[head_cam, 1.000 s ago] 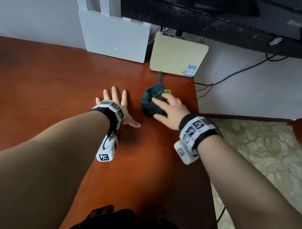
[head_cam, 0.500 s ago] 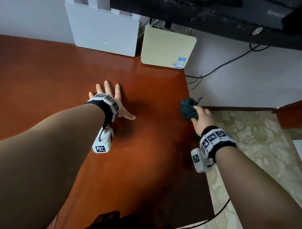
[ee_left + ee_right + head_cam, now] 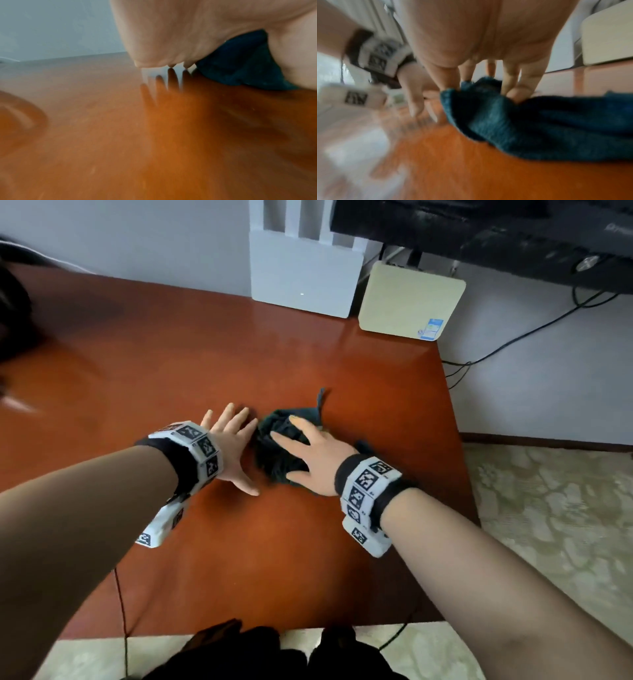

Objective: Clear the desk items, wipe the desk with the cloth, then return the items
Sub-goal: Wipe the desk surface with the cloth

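A crumpled dark teal cloth [image 3: 274, 451] lies on the red-brown desk [image 3: 171, 354], near its middle. My right hand [image 3: 308, 450] lies on top of it, fingers spread and straight, pressing it down. In the right wrist view the fingertips [image 3: 513, 93] sink into the cloth [image 3: 539, 128]. My left hand [image 3: 233, 443] rests flat on the desk just left of the cloth, fingers spread, holding nothing. The left wrist view shows the left hand [image 3: 171, 40] low over the wood, with the cloth [image 3: 240, 65] close beside its thumb side.
A white router [image 3: 305, 278] and a beige box [image 3: 407, 299] stand at the desk's back edge, under a black screen [image 3: 479, 234]. Cables [image 3: 513, 337] hang down the wall on the right. The desk's right edge drops to a patterned floor [image 3: 548, 525]. A dark blurred shape [image 3: 13, 313] is at far left.
The right hand, which held the bunched cloth out over the desk's right edge, has brought it back left onto the desk and now presses it beside the left hand. The left hand stayed flat.
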